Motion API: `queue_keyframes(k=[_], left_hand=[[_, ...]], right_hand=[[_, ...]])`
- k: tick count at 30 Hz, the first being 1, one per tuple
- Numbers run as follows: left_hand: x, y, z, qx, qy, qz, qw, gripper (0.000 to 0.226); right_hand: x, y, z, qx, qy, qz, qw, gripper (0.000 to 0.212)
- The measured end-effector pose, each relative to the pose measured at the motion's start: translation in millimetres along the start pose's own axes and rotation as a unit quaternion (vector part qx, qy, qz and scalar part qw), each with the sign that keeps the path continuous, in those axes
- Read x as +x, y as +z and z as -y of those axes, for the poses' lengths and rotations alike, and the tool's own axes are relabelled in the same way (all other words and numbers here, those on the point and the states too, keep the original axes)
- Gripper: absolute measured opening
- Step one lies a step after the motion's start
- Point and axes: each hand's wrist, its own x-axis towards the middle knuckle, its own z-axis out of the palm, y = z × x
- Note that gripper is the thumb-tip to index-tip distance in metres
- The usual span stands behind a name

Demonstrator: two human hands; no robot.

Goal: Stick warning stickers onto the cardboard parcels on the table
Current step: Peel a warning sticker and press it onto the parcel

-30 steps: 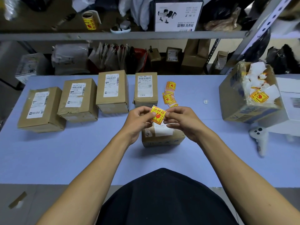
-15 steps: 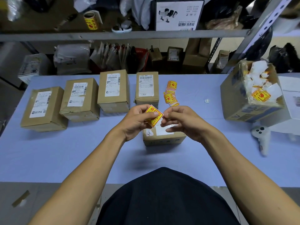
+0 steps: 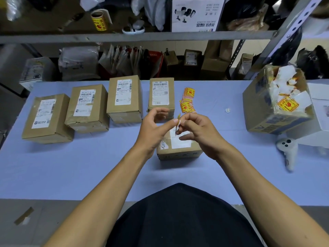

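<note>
Right now the step in hand looks like peeling: a warning sticker [image 3: 178, 120] is held edge-on between the two hands, above the nearest cardboard parcel [image 3: 179, 146] on the blue bench [image 3: 71, 166]. The left hand [image 3: 154, 128] pinches it with thumb against forefinger, the other fingers loosely curled and spread behind. The right hand [image 3: 196, 130] meets it from the other side, fingertips nipped onto the same edge, seemingly working the backing away from the sticker; whether the backing has come free cannot be told, as the sticker shows only its thin edge. Next, I judge, the sticker must be freed and pressed flat on bare cardboard of that parcel, beside its white shipping label [image 3: 179, 139]. Four more parcels [image 3: 89, 107] stand in a row farther back, and a loose pile of stickers [image 3: 187, 102] lies just right of them.
</note>
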Motion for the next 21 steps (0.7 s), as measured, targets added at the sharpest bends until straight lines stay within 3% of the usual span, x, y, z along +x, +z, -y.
queue_keyframes(k=[3,6,14,21], left_hand=[[-5,7,-4,0.053,0.065,-0.002,0.996,0.003],[-9,11,-6,-0.008,0.052,0.031,0.998,0.01],[-8,23,-2,-0.025,0.026,0.001,0.999,0.013],[0,43,11,-0.114,-0.139,-0.092,0.979,0.016]], right_hand=[[2,2,-2,-0.028,-0.032,-0.032,0.999,0.021],[4,1,-4,-0.05,-0.056,-0.042,0.996,0.017],[3,-4,-10,-0.11,-0.077,-0.065,0.989,0.016],[4,-34,-34,-0.115,0.022,-0.173,0.978,0.021]])
